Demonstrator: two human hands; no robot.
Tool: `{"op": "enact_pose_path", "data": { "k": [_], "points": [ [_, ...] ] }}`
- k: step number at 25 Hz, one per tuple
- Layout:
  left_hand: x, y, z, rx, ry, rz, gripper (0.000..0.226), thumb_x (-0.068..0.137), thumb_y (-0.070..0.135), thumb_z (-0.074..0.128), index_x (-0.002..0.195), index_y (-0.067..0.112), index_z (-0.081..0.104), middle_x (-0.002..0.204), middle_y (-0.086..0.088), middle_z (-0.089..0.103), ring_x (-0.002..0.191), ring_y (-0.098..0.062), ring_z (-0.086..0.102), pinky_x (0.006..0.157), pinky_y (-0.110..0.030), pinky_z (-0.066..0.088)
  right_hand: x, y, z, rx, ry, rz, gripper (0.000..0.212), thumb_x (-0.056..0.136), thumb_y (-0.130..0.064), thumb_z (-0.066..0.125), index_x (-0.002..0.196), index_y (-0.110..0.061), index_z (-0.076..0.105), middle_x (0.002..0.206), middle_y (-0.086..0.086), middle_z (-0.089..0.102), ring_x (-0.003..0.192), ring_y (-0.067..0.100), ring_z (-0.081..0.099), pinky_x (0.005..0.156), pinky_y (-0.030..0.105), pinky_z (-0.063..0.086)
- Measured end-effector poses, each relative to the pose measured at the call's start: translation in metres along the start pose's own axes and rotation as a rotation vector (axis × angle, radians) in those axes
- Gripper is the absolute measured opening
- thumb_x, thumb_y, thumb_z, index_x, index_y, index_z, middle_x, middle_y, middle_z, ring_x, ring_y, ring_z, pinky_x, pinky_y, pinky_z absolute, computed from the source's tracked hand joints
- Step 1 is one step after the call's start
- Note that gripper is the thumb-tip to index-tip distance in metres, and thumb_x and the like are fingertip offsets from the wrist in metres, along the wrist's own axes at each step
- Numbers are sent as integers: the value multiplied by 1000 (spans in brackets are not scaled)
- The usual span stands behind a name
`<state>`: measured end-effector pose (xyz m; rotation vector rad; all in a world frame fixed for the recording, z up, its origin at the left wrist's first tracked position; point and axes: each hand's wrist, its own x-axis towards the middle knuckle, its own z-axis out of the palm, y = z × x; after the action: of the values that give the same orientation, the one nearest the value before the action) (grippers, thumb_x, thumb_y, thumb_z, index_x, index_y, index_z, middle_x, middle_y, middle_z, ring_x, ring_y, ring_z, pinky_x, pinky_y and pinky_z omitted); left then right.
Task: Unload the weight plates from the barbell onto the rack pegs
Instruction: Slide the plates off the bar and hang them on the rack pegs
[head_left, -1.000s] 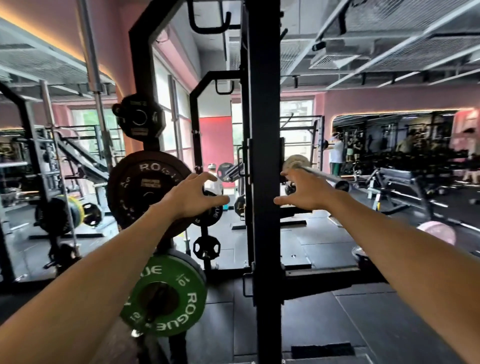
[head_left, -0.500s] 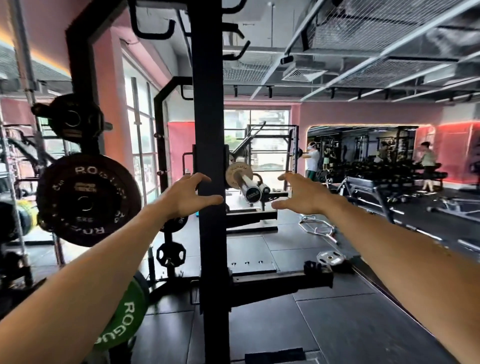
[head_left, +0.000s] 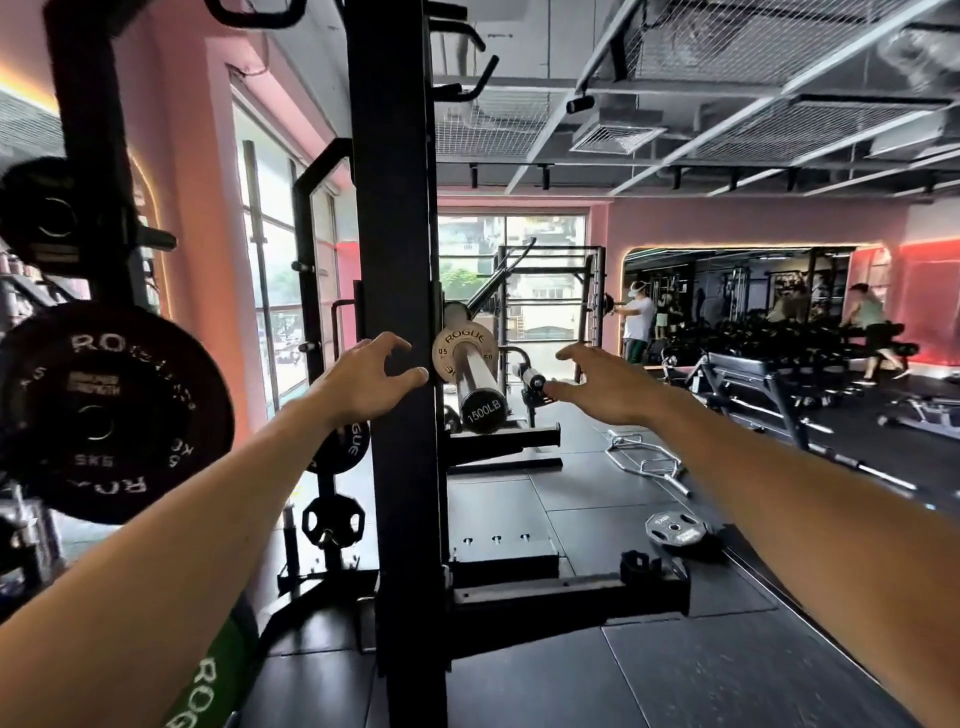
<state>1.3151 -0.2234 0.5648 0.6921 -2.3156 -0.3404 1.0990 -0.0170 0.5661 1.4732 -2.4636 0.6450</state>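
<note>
- Left hand (head_left: 366, 382) and right hand (head_left: 602, 387) reach forward, fingers loosely spread, holding nothing.
- Between them, the barbell (head_left: 475, 382) end reads "1500LB"; its small plate (head_left: 461, 349) reads "ROGUE".
- At left, a black ROGUE plate (head_left: 104, 410) hangs on a rack peg.

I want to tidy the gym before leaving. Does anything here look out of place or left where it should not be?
Yes. A dark weight plate lies flat on the floor mat to the right of the rack upright, not on a peg. A curl bar also lies on the floor behind it.
</note>
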Motion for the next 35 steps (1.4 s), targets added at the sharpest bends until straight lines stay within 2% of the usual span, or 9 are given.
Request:
{"op": "enact_pose_path", "data": {
  "k": [7,12,15,18,24,27,29,33,35],
  "points": [
    [129,-72,60,69,-38,-25,52,93,43,59,137,18,48,135,-11,54,120,-26,52,99,-35,40,154,30,50,16,-11,-21,59,92,-59,45,141,-27,37,143,5,47,124,25,51,106,48,37],
    [200,-102,97,107,-82,-26,50,95,39,57,138,15,47,131,-11,58,119,-26,55,100,-37,43,240,41,87,38,-40,-7,59,94,-54,46,144,-24,35,149,4,41,131,27,45,108,48,35],
    [230,-109,117,102,-98,-22,48,96,34,57,137,12,48,127,-11,61,116,-26,57,95,-33,42,278,46,110,78,-74,-22,59,94,-52,47,143,-21,35,143,7,49,126,28,51,104,46,39],
    [253,-112,132,56,-91,-10,41,96,29,60,132,9,54,122,-10,65,111,-24,60,84,-24,40,304,46,127,144,-77,-50,49,98,-43,46,138,-16,41,134,10,57,117,29,56,97,40,44],
    [271,-103,148,37,-35,-60,24,94,25,63,106,6,64,105,-10,67,87,-20,56,71,-26,37,323,46,146,207,9,-60,31,100,-33,47,114,-7,55,107,17,66,98,34,61,77,35,45],
    [266,-101,144,48,-24,-84,24,92,27,66,103,5,66,103,-9,69,87,-20,57,71,-26,39,316,47,144,294,20,-52,24,98,-30,51,109,-10,58,99,15,69,88,32,66,80,40,52],
    [258,-97,140,49,-21,-97,22,91,27,66,101,7,67,101,-8,69,84,-18,56,70,-25,38,307,45,138,347,11,-46,21,97,-29,53,107,-11,59,98,14,70,86,31,68,76,40,55],
    [227,-79,128,57,-1,-103,20,91,27,66,100,9,68,101,-8,70,83,-17,54,71,-25,38,270,39,120,371,-36,-68,20,97,-29,54,105,-12,59,99,12,69,89,31,68,73,39,53],
    [205,-68,117,51,-5,-111,20,90,27,67,102,10,68,101,-6,70,85,-16,57,71,-24,40,243,33,109,384,-65,-75,19,97,-27,54,105,-11,58,94,9,68,85,29,69,65,34,51]
  ]
}}
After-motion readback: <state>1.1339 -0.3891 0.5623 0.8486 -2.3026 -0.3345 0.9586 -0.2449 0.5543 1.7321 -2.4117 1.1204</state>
